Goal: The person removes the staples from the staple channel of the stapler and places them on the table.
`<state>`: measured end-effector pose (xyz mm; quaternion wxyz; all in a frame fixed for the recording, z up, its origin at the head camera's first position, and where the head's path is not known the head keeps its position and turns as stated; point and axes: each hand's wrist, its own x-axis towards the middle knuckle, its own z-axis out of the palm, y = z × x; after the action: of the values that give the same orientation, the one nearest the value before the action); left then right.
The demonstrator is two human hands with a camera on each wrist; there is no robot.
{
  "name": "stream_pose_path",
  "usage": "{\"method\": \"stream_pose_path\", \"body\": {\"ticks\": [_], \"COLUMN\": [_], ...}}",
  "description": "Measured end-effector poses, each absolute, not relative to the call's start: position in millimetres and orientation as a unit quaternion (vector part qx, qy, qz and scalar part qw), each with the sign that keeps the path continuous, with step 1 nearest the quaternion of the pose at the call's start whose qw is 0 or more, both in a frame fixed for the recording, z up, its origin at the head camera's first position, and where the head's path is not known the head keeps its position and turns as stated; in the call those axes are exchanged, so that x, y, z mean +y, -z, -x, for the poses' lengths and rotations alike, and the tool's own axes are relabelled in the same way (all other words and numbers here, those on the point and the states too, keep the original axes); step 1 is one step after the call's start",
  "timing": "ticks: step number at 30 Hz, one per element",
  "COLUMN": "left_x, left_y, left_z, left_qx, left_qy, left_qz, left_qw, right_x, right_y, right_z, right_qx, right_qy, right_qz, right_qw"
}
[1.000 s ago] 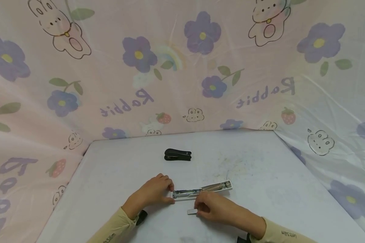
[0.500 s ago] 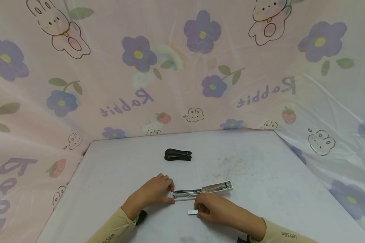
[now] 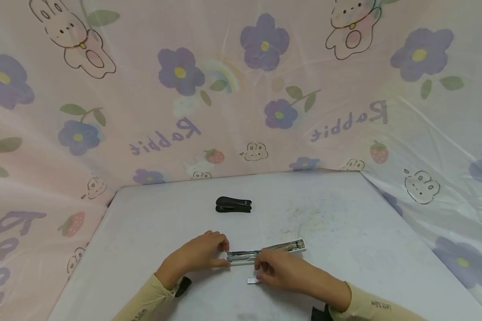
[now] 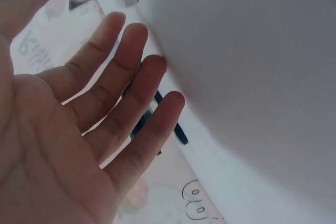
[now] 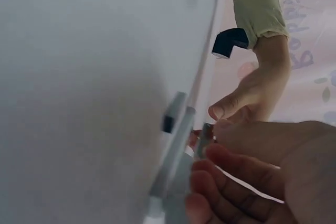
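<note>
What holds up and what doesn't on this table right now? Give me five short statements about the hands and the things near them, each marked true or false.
1. The black stapler lies beyond both hands. True.
2. The white stapler is folded closed. False: it lies opened out, with its metal parts showing.
3. The left hand is at the left end of the white stapler. True.
4. The small pale block lies between the two staplers. False: it is on the near side of the white stapler, next to the right hand.
5. The sleeves are black. False: they are beige.
</note>
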<state>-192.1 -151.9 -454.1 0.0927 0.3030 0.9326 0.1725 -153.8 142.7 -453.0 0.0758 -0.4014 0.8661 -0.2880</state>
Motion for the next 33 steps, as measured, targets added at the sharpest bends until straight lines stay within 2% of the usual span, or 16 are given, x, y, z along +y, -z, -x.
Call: {"method": "stream_pose_path", "body": {"ticks": [5,11,15,24,33], "left_x": [-159.8,-167.6,-173.6,-185.0,-178.7], "left_y": [445.6,437.3,435.4,441.9,447.5], "left_z": [197.8,210.9,222.8,258.7,289.5], "left_qx": [0.931,0.941,0.949,0.953,0.952], "left_qy": [-0.196,-0.202,-0.216,-0.245,-0.248], "left_qz": [-0.296,-0.268,-0.230,-0.179,-0.162], "left_qw": [0.088,0.042,0.027,0.029,0.073], "right_x": [140.4,138.5,137.6,123.0,102.1], "right_y": [440.0,415.9,396.9,380.5,382.9], "right_z": [163.0,181.0,195.5,238.9,286.2], "right_qx": [0.864,0.861,0.866,0.870,0.880], "right_qy": [0.298,0.290,0.283,0.283,0.289], "right_qz": [0.405,0.415,0.408,0.400,0.377], "right_qw": [0.029,-0.039,-0.059,-0.056,-0.016]}}
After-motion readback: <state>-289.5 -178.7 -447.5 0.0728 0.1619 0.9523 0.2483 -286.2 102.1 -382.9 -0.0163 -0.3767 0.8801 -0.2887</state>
